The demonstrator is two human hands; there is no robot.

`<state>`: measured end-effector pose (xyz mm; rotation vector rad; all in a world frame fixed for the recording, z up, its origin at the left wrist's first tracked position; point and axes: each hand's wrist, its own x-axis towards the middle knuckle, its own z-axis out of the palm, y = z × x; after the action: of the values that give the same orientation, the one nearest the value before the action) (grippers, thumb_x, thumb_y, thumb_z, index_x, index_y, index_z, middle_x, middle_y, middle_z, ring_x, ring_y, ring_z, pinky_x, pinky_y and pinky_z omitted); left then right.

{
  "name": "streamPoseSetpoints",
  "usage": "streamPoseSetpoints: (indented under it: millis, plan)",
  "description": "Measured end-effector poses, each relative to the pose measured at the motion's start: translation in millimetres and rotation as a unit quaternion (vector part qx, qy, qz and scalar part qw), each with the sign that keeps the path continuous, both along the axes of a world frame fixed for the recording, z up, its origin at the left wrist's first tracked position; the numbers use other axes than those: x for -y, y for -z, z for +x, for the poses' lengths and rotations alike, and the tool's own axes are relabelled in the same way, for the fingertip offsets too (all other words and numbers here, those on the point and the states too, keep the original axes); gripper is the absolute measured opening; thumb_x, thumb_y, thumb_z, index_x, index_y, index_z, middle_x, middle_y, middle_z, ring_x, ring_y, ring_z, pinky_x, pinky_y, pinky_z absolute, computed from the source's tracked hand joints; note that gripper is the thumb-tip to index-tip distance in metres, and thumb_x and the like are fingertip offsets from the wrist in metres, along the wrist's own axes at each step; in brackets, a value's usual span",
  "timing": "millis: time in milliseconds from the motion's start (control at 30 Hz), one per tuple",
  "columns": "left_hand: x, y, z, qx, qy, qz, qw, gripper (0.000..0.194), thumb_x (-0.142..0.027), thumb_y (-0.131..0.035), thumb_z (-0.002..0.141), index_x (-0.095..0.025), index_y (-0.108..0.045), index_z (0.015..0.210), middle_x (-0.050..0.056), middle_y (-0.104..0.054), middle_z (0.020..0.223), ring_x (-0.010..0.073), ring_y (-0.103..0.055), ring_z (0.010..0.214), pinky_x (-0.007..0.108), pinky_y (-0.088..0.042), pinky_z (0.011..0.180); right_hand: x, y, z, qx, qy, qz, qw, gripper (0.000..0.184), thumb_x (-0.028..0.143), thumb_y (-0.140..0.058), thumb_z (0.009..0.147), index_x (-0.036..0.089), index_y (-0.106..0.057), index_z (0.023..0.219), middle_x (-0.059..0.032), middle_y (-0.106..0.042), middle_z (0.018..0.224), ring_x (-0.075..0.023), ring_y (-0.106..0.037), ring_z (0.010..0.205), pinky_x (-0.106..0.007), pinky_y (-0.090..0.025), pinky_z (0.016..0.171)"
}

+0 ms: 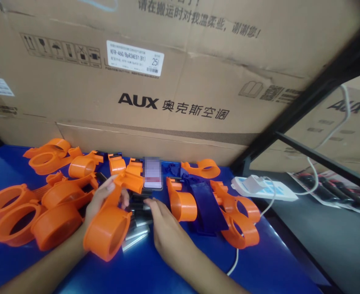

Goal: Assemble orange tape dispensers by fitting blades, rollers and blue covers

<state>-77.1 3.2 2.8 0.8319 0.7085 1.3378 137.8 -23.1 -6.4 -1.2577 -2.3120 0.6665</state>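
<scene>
My left hand (99, 200) is closed round an orange plastic tape dispenser (106, 232), its wide ring hanging toward me and its narrow head pointing up and right. Right of it, my right hand (160, 216) has its fingertips pinched on a black piece (141, 204) in a small pile. Shiny metal strips (135, 237) lie just below that pile, between my wrists. My right fingertips are partly hidden, so the exact shape of the piece in them is unclear.
More orange dispensers (56, 224) lie on the blue tabletop (155, 273) to the left, others (241, 228) to the right. Dark blue plastic parts (209, 208) lie right of centre. A phone (152, 173) stands behind my hands, before a large carton (174, 81). A white power strip (264, 188) trails a cable.
</scene>
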Motion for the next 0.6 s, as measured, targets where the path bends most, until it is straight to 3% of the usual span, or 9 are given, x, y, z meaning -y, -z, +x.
streamPoseSetpoints:
  millis: [167,333,500,600]
  plan:
    - [1.3,0.9,-0.8,0.000,0.008,0.010,1.000,0.027,-0.045,-0.060,0.091,-0.018,-0.063,0.091,0.005,-0.067,0.063,0.0146,-0.055,0.053,0.022,-0.047,0.051,-2.8,-0.3,-2.3,0.094,0.005,0.033,0.995,0.071,-0.011,-0.040,0.078,0.013,-0.048,0.145,-0.0165,-0.061,0.130,-0.0272,-0.058,0.124,-0.044,-0.047,0.112]
    - [1.2,1.8,-0.9,-0.003,0.011,0.014,1.000,0.027,-0.044,-0.060,0.092,-0.018,-0.064,0.091,0.005,-0.067,0.063,0.0143,-0.056,0.052,0.021,-0.048,0.049,-3.6,0.1,-3.4,0.128,0.001,0.074,0.989,0.062,-0.009,-0.042,0.081,0.011,-0.054,0.138,-0.0156,-0.064,0.120,-0.0280,-0.059,0.113,-0.042,-0.051,0.105]
    - [1.7,-0.1,1.9,-0.005,0.008,0.001,1.000,0.027,-0.045,-0.062,0.091,-0.018,-0.062,0.095,0.005,-0.066,0.063,0.0140,-0.055,0.052,0.021,-0.048,0.049,0.1,-4.4,-4.0,0.125,0.037,0.080,0.988,0.060,-0.009,-0.040,0.084,0.014,-0.054,0.137,-0.0144,-0.064,0.113,-0.0286,-0.062,0.104,-0.043,-0.055,0.095]
    - [3.1,-1.3,4.6,-0.003,0.009,-0.007,1.000,0.025,-0.044,-0.063,0.091,-0.021,-0.058,0.099,0.003,-0.066,0.065,0.0142,-0.055,0.051,0.021,-0.049,0.048,2.4,-7.3,-3.0,0.046,0.037,0.080,0.995,0.052,-0.004,-0.042,0.087,0.016,-0.053,0.134,-0.0135,-0.063,0.112,-0.0271,-0.063,0.099,-0.042,-0.056,0.088]
